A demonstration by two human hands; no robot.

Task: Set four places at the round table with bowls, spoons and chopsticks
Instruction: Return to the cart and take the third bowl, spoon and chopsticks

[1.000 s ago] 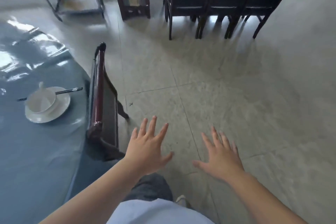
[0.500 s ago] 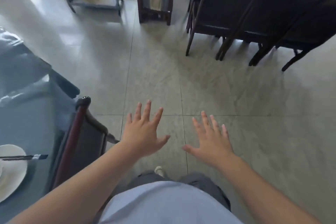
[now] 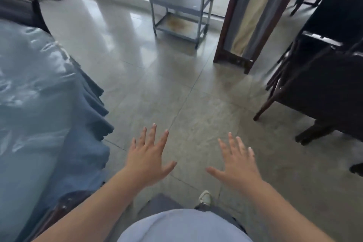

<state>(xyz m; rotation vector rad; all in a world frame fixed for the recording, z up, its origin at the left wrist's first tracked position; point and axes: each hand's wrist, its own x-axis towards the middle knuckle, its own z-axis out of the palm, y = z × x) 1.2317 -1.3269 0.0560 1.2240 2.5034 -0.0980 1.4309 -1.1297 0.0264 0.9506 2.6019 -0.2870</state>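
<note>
Left hand: the left hand (image 3: 150,160) is spread wide, palm down, fingers straight and fanned, holding nothing; it floats over the floor at about 6 o'clock in the view.
Right hand: the right hand (image 3: 238,165) is likewise wide and empty, palm down, thumb pointing toward the other hand, at roughly 5 o'clock.
Why held so: both hands carry nothing and hang out in front, which reads as walking between errands, free for the next load.
Round table: the round table (image 3: 29,104) fills the 9 o'clock side, under a blue cloth with a glossy clear cover; its draped edge falls just beside the left forearm.
Bowls, spoons, chopsticks: none are in view on the part of the table that shows, nor in either hand.
Trolley: a grey shelf trolley (image 3: 180,4) stands at 12 o'clock by the window; its visible shelves look bare, so I cannot tell whether tableware waits there.
Chairs: dark stacked chairs (image 3: 322,76) sit at 3 o'clock, well apart from the table.
Step in hand: probably going round the table or off to fetch the next setting.
</note>
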